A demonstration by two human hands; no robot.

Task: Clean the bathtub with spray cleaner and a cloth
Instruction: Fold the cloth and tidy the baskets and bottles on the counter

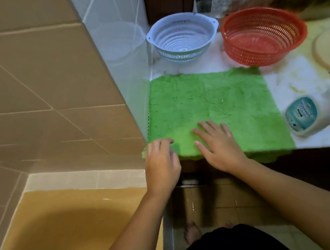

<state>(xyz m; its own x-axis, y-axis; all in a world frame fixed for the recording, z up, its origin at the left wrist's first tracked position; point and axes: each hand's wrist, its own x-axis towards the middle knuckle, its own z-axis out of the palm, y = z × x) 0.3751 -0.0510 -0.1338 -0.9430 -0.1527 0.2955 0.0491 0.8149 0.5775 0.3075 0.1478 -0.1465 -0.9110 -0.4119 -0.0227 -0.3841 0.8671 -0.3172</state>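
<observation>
Head view: I have both hands on the green cloth (209,102), spread flat on the counter (293,87).
Left hand (161,159) pinches the cloth's near-left corner; right hand (217,143) presses it, fingers straight. Spray bottle (309,112) lies just right of the cloth, bathtub (58,233) below-left.

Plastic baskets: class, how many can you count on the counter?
2. The white basket sits at the back of the counter, on the left; the red basket sits just right of it. The counter runs off the picture's right edge, so more may be hidden.

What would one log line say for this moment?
left hand: grips green cloth corner; right hand: flat on green cloth; spray bottle: lying on counter, untouched
</observation>
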